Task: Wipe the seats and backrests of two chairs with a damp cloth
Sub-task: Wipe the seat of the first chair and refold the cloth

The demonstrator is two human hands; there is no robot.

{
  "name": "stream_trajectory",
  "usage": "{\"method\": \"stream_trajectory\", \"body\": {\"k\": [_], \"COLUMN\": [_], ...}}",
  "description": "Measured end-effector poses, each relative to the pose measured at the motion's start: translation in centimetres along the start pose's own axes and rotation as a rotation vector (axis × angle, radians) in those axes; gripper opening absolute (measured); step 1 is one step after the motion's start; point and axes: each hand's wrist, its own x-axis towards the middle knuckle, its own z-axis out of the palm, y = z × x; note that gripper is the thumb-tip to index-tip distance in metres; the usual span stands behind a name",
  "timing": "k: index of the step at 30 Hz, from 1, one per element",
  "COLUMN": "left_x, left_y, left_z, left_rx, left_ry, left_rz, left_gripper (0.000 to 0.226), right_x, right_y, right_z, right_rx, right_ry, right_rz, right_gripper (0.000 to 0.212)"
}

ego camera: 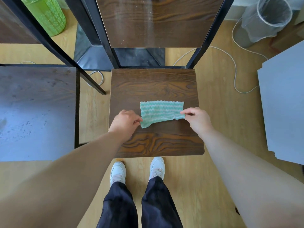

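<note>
Head view | cloth [162, 113] lies spread on the seat [156, 83], left hand [125, 121] and right hand [198, 120] each pinching a near corner | backrest [156, 22] streaked, perhaps wiped | second chair [36, 104] spotted, likely not yet wiped | most work apparently left.

A dark wooden chair seat [154, 84] carries a green cloth [160, 112], spread near its middle. The chair stands on a pale floor [218, 120].
</note>
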Motion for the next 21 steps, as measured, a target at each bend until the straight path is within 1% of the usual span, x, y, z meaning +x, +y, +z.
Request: {"method": "stream_trajectory", "body": {"k": [3, 7, 12, 16, 18, 21], "left_x": [-0.6, -0.6, -0.5, -0.6, -0.7, -0.8], "left_y": [-0.2, -0.1, -0.4, -0.5, -0.7, -1.1], "left_z": [1.0, 0.9, 0.3, 0.0, -0.2, -0.1], "left_rx": [-0.031, -0.071, -0.102, -0.002, 0.086, 0.16], "left_ry": [-0.022, -0.045, -0.02, 0.036, 0.042, 0.034], "left_rz": [-0.034, -0.081, -0.131, -0.198, -0.219, -0.22], "left_gripper": [0.022, 0.02, 0.019, 0.034, 0.041, 0.051], "right_x": [-0.9, -1.8, -2.1, -2.1, -2.2, -2.2], "right_y": [1.5, 1.6, 1.2, 0.9, 0.7, 0.6], "right_z": [0.5, 0.5, 0.5, 0.9, 1.0, 1.5], "right_rx": [0.016, 0.11, 0.254, 0.37, 0.346, 0.274], "right_ry": [0.001, -0.002, 0.045, 0.088, 0.083, 0.066], "right_rz": [0.064, 0.148, 0.232, 0.418, 0.473, 0.477], "right_gripper": [0.036, 0.037, 0.023, 0.015, 0.022, 0.031]}}
